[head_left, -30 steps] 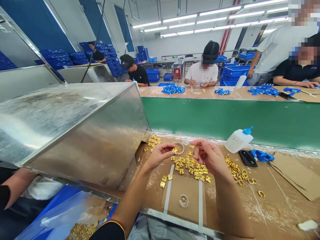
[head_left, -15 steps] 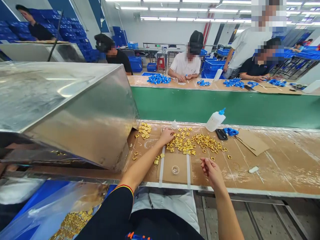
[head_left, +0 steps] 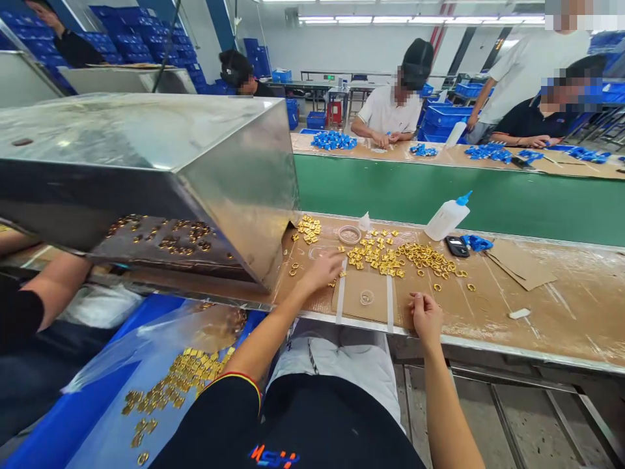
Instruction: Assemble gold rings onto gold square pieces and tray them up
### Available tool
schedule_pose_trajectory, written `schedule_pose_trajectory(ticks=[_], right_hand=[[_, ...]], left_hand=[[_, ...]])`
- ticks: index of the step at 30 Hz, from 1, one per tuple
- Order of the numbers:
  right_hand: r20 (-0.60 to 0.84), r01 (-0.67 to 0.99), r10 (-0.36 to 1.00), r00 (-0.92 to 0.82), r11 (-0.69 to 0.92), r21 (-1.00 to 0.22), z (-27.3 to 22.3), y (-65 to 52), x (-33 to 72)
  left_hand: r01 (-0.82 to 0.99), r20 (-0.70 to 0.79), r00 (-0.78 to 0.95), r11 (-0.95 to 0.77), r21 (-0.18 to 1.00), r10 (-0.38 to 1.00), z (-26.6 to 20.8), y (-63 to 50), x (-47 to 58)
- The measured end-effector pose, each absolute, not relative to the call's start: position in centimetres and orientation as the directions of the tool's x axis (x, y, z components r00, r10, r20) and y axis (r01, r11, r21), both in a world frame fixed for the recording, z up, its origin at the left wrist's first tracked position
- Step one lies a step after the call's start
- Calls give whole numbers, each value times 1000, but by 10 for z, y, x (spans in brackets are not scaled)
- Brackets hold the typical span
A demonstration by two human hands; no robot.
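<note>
left hand (head_left: 323,270) reaches flat onto the cardboard-covered bench (head_left: 488,306), fingers spread, just touching a stray gold clip (head_left: 333,283); main pile of gold clips (head_left: 378,254) lies right and beyond it. right hand (head_left: 426,316) rests near the bench edge, loosely curled, holding nothing visible, farther from the pile.

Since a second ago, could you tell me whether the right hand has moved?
Yes. The right hand has come back from above the gold pieces to the near edge of the cardboard-covered bench, beside the taped patch.
</note>
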State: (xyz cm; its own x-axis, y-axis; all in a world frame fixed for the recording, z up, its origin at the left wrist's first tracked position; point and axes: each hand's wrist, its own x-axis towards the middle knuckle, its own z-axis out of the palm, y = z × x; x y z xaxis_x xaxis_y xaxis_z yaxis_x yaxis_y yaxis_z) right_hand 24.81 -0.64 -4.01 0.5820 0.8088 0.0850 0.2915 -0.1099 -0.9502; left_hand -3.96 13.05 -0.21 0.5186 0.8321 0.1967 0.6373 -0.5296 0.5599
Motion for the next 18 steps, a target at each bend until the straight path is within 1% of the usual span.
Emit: schedule_pose_trajectory(ticks=[2, 4, 7, 10, 13, 18], right_hand=[[110, 338, 805, 584, -118, -934, -42, -6, 247], [133, 377, 802, 583, -121, -918, -43, -7, 247], [170, 418, 794, 583, -115, -901, -42, -7, 245], [201, 445, 790, 580, -100, -890, -40, -8, 243], [223, 464, 794, 565, -83, -882, -38, -9, 241], [235, 474, 801, 551, -69, -878, -38, -11, 240]], left_hand=[[612, 208, 561, -571, 548, 801, -16, 104, -43], [608, 221, 567, -584, 538, 794, -28, 87, -46], [627, 252, 528, -572, 529, 811, -36, 77, -56], [652, 264, 485, -546, 526, 834, -35, 75, -67], [698, 250, 420, -487, 525, 872, -30, 73, -70], [807, 193, 235, -302, 507, 953, -25, 71, -61]])
